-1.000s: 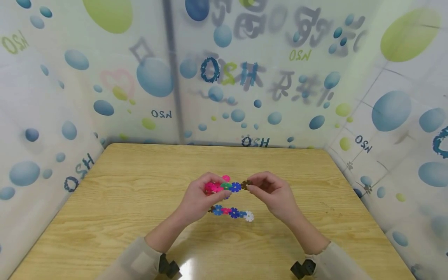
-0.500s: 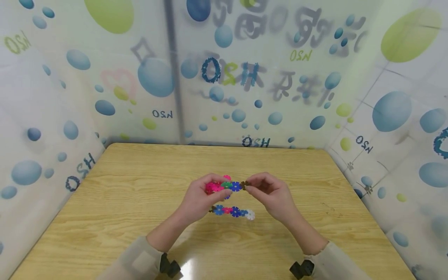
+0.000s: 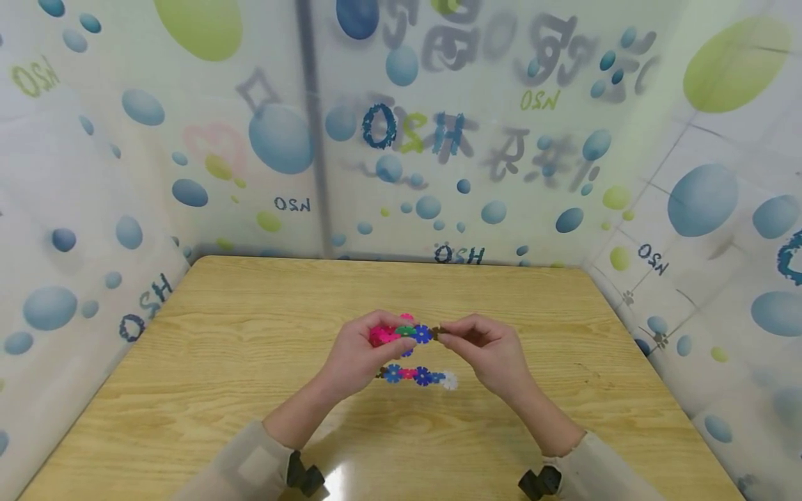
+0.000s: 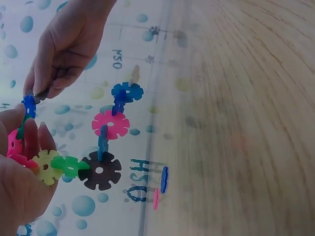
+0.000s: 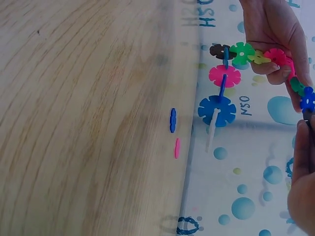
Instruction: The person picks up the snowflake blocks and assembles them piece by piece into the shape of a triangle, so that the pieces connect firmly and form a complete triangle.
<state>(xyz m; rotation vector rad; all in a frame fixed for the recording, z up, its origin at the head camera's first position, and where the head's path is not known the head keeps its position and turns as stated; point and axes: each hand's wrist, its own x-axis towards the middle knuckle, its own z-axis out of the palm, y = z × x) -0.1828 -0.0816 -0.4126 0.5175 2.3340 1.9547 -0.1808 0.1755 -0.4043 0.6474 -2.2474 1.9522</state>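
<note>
My left hand [image 3: 360, 355] grips one part of a chain of colourful plastic snowflake discs, near a green disc [image 3: 406, 332] and pink ones. A blue disc [image 3: 422, 334] sticks out past its fingertips. My right hand [image 3: 491, 351] pinches a brown disc [image 3: 436, 333], its edge right at the blue disc. From the left hand the chain runs through a yellow disc [image 4: 47, 167], a light green disc [image 4: 71, 166] and a dark brown disc [image 4: 100, 170]. Its other end hangs in front of me, through a pink disc [image 4: 110, 124] to a white disc [image 3: 449, 380].
Two loose discs, one blue [image 4: 165, 180] and one pink [image 4: 156, 198], lie on the wooden table [image 3: 263, 313] beyond the chain. Patterned curtains [image 3: 250, 188] with bubbles and lettering stand round the table's back and sides.
The brown disc has turned more edge-on between my right fingers. The hanging end of the chain has swung slightly to the right and up. My left hand stays nearly still.
</note>
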